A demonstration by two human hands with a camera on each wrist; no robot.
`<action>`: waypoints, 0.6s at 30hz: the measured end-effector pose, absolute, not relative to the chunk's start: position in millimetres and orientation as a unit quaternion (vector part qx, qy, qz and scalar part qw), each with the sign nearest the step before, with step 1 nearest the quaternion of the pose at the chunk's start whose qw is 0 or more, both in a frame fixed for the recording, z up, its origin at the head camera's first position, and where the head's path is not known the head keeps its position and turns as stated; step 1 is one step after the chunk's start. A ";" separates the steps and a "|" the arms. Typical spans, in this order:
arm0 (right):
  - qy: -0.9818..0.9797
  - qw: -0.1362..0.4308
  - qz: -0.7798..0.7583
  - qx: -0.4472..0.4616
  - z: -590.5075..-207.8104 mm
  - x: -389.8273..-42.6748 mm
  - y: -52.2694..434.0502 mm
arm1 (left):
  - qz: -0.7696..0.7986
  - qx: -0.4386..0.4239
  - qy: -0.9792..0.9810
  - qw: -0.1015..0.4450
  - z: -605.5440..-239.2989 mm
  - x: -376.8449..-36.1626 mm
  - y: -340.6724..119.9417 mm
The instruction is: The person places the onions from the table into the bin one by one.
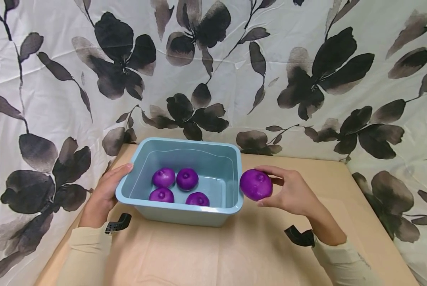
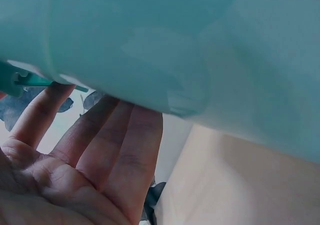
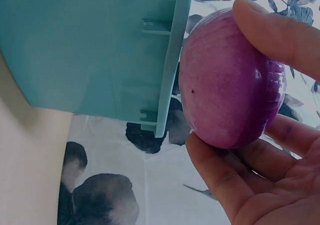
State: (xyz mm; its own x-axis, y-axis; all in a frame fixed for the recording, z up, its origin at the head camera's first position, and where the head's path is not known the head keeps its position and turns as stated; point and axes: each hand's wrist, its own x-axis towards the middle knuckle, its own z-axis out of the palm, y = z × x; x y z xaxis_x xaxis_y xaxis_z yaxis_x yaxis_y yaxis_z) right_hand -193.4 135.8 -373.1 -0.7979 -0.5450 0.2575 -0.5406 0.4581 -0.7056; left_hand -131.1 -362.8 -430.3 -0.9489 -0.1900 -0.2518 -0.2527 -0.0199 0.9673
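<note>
A light blue plastic bin (image 1: 190, 216) stands on the table, and several purple onions (image 1: 187, 179) sit inside it, grouped toward its left and middle. My left hand (image 1: 104, 190) holds the bin at its left end; a digit lies at the rim, while the other fingers (image 2: 132, 155) touch the outer wall from below the rim. Just outside the bin's right rim, my right hand (image 1: 292, 190) grips another purple onion (image 1: 256, 185) between thumb and fingers. This onion looks smooth and glossy in the right wrist view, with the thumb (image 3: 280, 37) across one side.
A tan covering lies over the table (image 1: 185, 254). Behind and at both sides hangs a white cloth (image 1: 235, 91) printed with dark flowers. Black wrist straps (image 1: 118, 223) show at both sleeves.
</note>
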 end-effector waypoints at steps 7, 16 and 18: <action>0.853 0.025 -0.410 -0.322 -366.5 -196.5 126.5 | 0.712 -0.155 0.685 0.024 -435.5 -131.0 -361.1; 0.845 0.046 -0.411 -0.339 -356.4 -206.7 106.0 | 0.705 -0.159 0.691 0.016 -432.8 -131.6 -363.3; 0.846 0.051 -0.407 -0.341 -353.3 -209.1 101.0 | 0.703 -0.160 0.692 0.017 -432.0 -132.2 -364.0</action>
State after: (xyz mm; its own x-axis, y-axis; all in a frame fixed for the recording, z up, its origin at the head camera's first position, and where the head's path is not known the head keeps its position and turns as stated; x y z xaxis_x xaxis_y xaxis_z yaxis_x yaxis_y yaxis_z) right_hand -209.1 101.0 -353.3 -0.7619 -0.6186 0.1920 -0.5362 0.4361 -0.7228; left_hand -132.2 -364.0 -432.0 -0.9483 -0.1980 -0.2480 -0.2448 -0.0406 0.9687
